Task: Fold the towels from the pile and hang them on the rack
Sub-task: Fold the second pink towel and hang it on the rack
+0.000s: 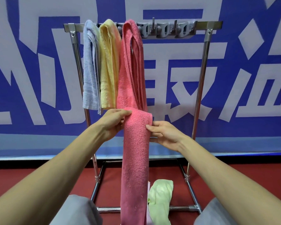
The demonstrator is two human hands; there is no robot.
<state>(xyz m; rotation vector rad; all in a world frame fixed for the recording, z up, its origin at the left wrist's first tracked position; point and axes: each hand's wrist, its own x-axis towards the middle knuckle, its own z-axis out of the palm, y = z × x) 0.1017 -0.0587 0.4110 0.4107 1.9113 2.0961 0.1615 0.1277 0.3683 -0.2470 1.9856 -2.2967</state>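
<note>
1. Towel, pink: our left hand and right hand each pinch an edge of its near length.
2. Risk: we judge uneven pulls could drag it off the rack or undo the fold.
3. Appearance: terry, folded narrow, draped over the rack beside a yellow towel.

- Both bare forearms reach forward from the lower corners, converging toward the middle of the view.
- The left hand is held slightly higher than the right, its back facing the camera and its wrist nearly straight.
- Its thumb and fingertips pinch the left edge of the pink towel, just below the towel's bend.
- The right hand is turned inward, with its wrist bent slightly.
- Its thumb lies on the front of the towel's right edge, and its fingers curl behind.
- The hands are level with each other across the strip and do not touch.
</note>
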